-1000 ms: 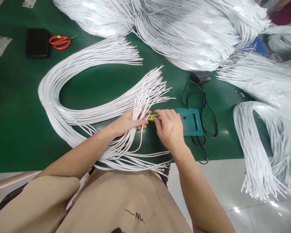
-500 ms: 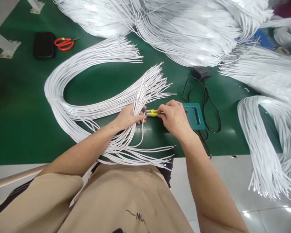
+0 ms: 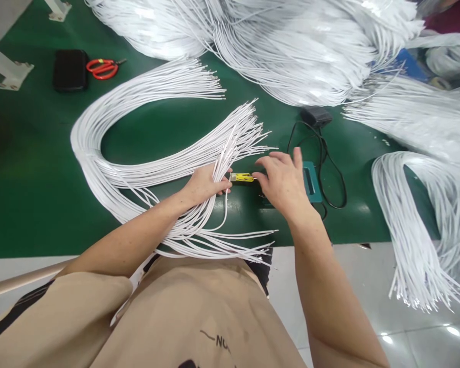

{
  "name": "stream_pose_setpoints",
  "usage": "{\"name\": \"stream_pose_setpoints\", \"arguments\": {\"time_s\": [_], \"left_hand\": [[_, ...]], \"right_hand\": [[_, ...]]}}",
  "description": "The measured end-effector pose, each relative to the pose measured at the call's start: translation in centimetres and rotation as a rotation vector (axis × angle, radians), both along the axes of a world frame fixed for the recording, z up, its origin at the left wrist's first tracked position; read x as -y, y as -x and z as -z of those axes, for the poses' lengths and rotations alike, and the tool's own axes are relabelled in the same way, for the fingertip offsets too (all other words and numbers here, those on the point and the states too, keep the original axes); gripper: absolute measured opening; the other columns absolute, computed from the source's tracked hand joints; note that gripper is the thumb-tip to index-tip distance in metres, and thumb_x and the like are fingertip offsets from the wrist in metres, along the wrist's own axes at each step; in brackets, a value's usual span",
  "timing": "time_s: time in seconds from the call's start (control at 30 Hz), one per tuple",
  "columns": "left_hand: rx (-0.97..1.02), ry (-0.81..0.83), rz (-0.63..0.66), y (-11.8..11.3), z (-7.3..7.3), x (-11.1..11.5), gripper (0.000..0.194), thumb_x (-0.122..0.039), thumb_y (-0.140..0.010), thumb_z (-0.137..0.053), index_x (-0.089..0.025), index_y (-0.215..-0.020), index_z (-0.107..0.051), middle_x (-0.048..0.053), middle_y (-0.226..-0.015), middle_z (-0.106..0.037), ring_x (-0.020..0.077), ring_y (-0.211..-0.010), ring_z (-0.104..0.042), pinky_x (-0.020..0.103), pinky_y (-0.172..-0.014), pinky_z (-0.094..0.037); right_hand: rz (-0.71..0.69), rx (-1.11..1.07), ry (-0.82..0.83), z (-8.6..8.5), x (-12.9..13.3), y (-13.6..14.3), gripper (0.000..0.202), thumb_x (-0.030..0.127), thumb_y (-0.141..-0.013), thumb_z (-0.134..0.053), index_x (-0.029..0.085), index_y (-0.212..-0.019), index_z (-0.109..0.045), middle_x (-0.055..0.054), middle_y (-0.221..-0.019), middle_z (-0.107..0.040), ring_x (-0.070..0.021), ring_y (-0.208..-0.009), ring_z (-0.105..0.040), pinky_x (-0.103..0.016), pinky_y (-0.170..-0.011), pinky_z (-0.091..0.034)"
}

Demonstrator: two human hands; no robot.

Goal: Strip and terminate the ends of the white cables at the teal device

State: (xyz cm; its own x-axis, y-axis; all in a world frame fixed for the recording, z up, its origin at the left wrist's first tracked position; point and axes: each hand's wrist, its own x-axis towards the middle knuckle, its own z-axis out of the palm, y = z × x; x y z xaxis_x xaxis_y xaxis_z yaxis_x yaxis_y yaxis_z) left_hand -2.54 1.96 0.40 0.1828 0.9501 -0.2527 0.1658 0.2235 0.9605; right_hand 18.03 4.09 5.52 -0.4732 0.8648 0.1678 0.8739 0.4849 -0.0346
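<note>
My left hand [image 3: 204,185] is closed around a bunch of white wires [image 3: 189,221], whose upper ends fan out above its fingers. Right by its fingertips sits a small yellow piece [image 3: 242,177] with a pale metallic end on the left; its exact kind is unclear. My right hand [image 3: 282,181] has its fingers apart, the thumb tip close to the right end of the yellow piece. Partly behind that hand lies a teal tray-like block [image 3: 313,180] with a dark slot. One wire loops down below my left hand.
A curved bundle of white wires [image 3: 85,134] lies on the green table [image 3: 26,204]. Large wire heaps [image 3: 291,56] fill the back. Red-handled snips [image 3: 103,68] and a black case [image 3: 69,70] are at left. A black adapter [image 3: 315,116] with its cord [image 3: 344,197] lies right; another bundle [image 3: 398,204] overhangs the edge.
My right hand has loosened from the yellow piece and spread its fingers, shifting slightly right. More of the yellow piece now shows. My left hand keeps its hold on the wires.
</note>
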Motion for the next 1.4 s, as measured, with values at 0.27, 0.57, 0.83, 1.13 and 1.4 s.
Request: {"name": "stream_pose_setpoints", "arguments": {"time_s": [0.27,0.57,0.83,1.13,1.4], "left_hand": [[0.066,0.041,0.007,0.8,-0.1,-0.2,0.045,-0.024,-0.068,-0.074,-0.014,-0.110,-0.059,0.003,-0.072,-0.072,0.0139,-0.060,-0.067,0.027,-0.065,-0.054],[0.208,-0.044,0.025,0.9,-1.4,0.2,0.041,-0.029,-0.067,-0.077,-0.012,-0.101,-0.060,0.009,-0.098,-0.070,0.0142,-0.067,-0.068,0.020,-0.053,-0.048],[0.192,-0.062,-0.007,1.0,-1.5,0.6,0.037,-0.041,-0.077,-0.070,-0.014,-0.101,-0.068,0.008,-0.097,-0.071,0.0176,-0.093,-0.065,0.027,-0.081,-0.051],[0.211,-0.040,0.061,0.8,-1.6,1.0,0.038,-0.040,-0.069,-0.077,-0.015,-0.096,-0.067,0.002,-0.077,-0.068,0.0143,-0.071,-0.063,0.028,-0.074,-0.049],[0.320,-0.085,-0.014,0.3,-1.6,1.1,0.029,-0.035,-0.071,-0.076,-0.013,-0.077,-0.058,0.000,-0.076,-0.061,0.0122,-0.074,-0.058,0.026,-0.074,-0.045]], "right_hand": [[0.191,0.028,-0.151,1.5,0.3,-0.8,0.036,0.027,-0.095,-0.041,0.014,-0.126,-0.053,-0.017,-0.137,-0.052,-0.0335,-0.131,-0.039,-0.063,-0.110,-0.015],[-0.502,-0.011,0.084,0.1,7.8,5.5,0.023,0.011,-0.091,-0.042,0.016,-0.080,-0.062,-0.010,-0.081,-0.065,-0.0220,-0.082,-0.053,-0.038,-0.086,-0.038],[-0.268,0.060,0.400,0.6,12.1,6.6,0.013,0.008,-0.081,-0.053,0.016,-0.076,-0.062,-0.008,-0.068,-0.064,-0.0195,-0.060,-0.054,-0.031,-0.055,-0.035],[0.281,-1.008,0.475,-2.6,2.2,3.7,0.019,0.040,-0.080,-0.063,0.022,-0.084,-0.062,0.006,-0.058,-0.056,-0.0085,-0.044,-0.045,-0.024,-0.046,-0.035],[0.302,-1.260,0.722,-1.3,2.2,5.7,0.022,0.036,-0.071,-0.071,0.017,-0.067,-0.060,0.005,-0.053,-0.053,-0.0060,-0.042,-0.039,-0.022,-0.042,-0.030]]}}
